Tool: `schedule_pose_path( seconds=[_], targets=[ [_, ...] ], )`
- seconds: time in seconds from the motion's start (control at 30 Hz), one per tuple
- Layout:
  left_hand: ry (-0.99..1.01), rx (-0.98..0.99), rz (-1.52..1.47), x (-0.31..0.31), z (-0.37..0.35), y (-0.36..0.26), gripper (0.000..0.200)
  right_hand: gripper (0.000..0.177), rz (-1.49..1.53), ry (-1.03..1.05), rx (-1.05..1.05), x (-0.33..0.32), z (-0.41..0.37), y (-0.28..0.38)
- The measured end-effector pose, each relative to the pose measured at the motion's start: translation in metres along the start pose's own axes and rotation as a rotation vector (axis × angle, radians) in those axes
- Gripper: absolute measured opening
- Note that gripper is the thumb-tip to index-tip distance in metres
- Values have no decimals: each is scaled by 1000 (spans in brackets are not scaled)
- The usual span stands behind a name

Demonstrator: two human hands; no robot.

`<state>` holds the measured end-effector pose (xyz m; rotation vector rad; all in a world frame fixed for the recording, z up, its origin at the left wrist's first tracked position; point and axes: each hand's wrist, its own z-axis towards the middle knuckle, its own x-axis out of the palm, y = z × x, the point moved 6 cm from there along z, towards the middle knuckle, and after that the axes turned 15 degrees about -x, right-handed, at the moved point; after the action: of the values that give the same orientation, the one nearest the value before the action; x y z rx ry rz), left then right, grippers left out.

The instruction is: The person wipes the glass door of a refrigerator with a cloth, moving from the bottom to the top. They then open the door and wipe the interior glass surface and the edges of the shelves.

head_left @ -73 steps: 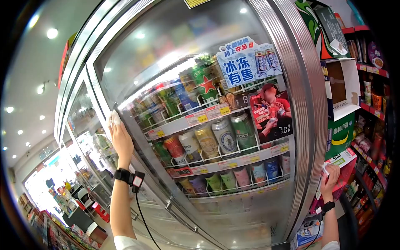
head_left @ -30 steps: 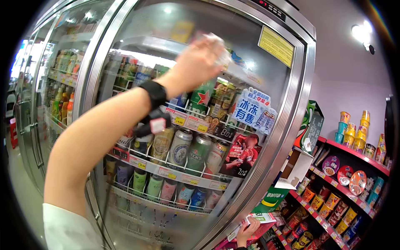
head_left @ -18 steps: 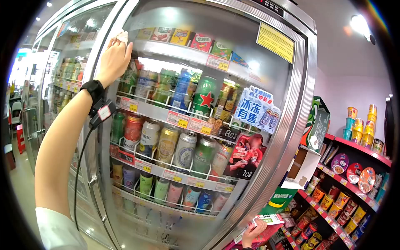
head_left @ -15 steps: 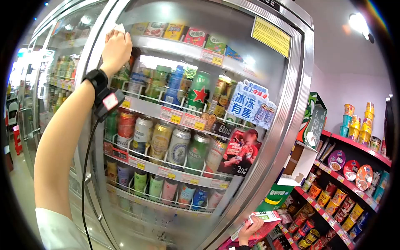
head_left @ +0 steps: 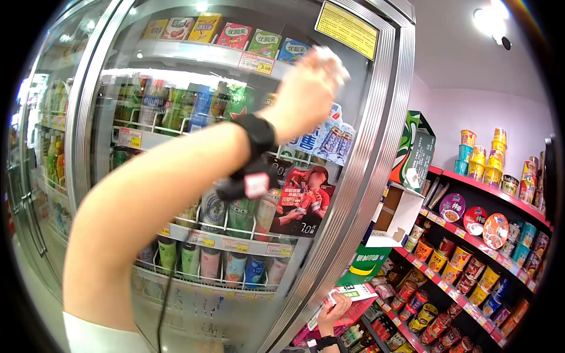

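My left hand [head_left: 306, 88], blurred by motion, is closed on a crumpled white cloth [head_left: 331, 60]. It is at the upper right of the glass door [head_left: 235, 17] of a drinks fridge, over the pane near a blue-and-white sticker [head_left: 335, 144]. A black band with a small device [head_left: 250, 176] is on that wrist, a cable hanging below. Low on the right, my right hand [head_left: 334, 310] has its fingers curled round a small white and pink thing [head_left: 331, 296], whose kind I cannot tell, beside a pink box [head_left: 359, 307].
Behind the glass stand cans [head_left: 213, 209] and juice cartons [head_left: 235, 34] on wire-fronted shelves. The metal door frame [head_left: 359, 170] rises at the right. Beyond it are stacked cartons [head_left: 418, 153] and red-edged shelves with instant noodle cups [head_left: 453, 265].
My left hand has swept with the white cloth from the upper left of the glass to its upper right. My view has turned a little right. The right hand keeps its grip low down.
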<state>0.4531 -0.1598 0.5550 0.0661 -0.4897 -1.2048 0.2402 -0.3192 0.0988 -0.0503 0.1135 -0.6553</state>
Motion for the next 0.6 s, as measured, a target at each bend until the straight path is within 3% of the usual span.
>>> schedule_pose_path(
  seconds=[0.1,0.2,0.27,0.43,0.6],
  targets=[
    [159,132,-56,17,-25,-59,44,22,10,1,-1,2,-1,-2],
    [175,105,-21,16,-26,-66,48,21,6,16,21,1,-1,-3],
    [115,146,-75,14,-25,-56,45,21,13,17,23,-2,-2,-2],
    [236,494,-134,19,2,-25,40,20,29,3,-4,1,-5,-9],
    [221,388,63,6,23,43,40,20,20,18,36,-4,3,-2]
  ],
)
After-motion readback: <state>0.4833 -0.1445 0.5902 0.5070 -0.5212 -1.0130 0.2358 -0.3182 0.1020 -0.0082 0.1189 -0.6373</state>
